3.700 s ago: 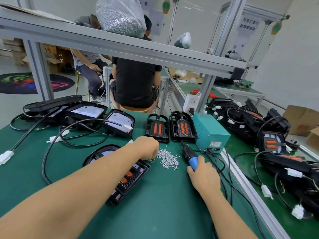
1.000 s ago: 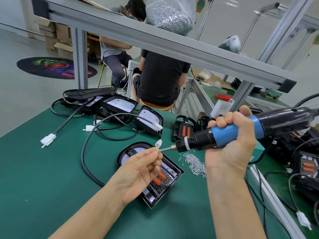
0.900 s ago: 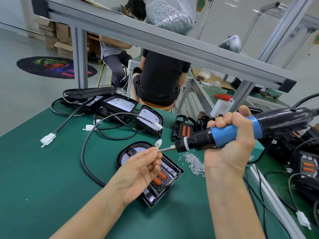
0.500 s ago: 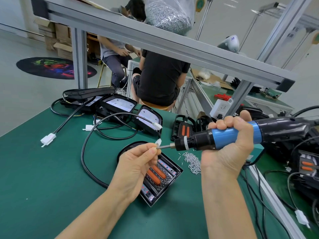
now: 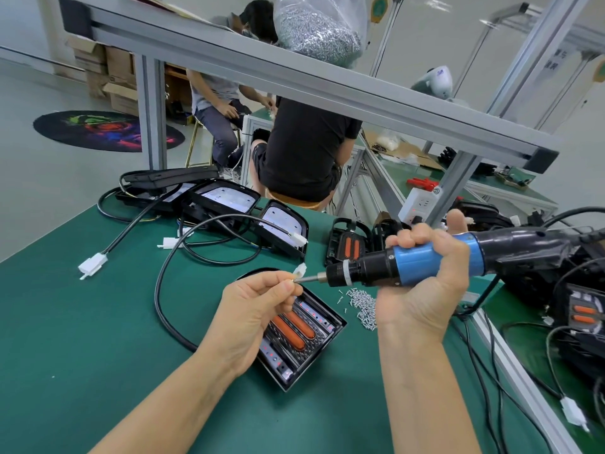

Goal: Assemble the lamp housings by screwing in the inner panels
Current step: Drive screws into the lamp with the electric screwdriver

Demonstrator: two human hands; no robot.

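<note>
From the head camera, the right hand [image 5: 425, 283] wraps its fingers round the blue grip of the electric screwdriver [image 5: 409, 267], held in the air above the green table [image 5: 82, 339]; the tool's long axis runs nearly level, left to right, its bit pointing left and its black cabled end trailing off to the right; the left hand [image 5: 252, 312] pinches thumb and fingertips together at the very tip of the bit, apparently on a small screw, though it is too tiny to make out; a white connector [image 5: 300, 269] sits just behind those fingertips; below the left hand the lamp housing [image 5: 301, 335] lies flat on the table, open side up, 2 orange strips showing in its inner panel, its long axis slanting from upper left to lower right; a loose pile of screws [image 5: 361, 306] lies just right of the housing, under the screwdriver; a black cable [image 5: 163, 283] loops round the housing's left side; more lamp housings [image 5: 222, 201] sit at the table's far edge; a bag of screws [image 5: 320, 27] rests on the overhead rail.
</note>
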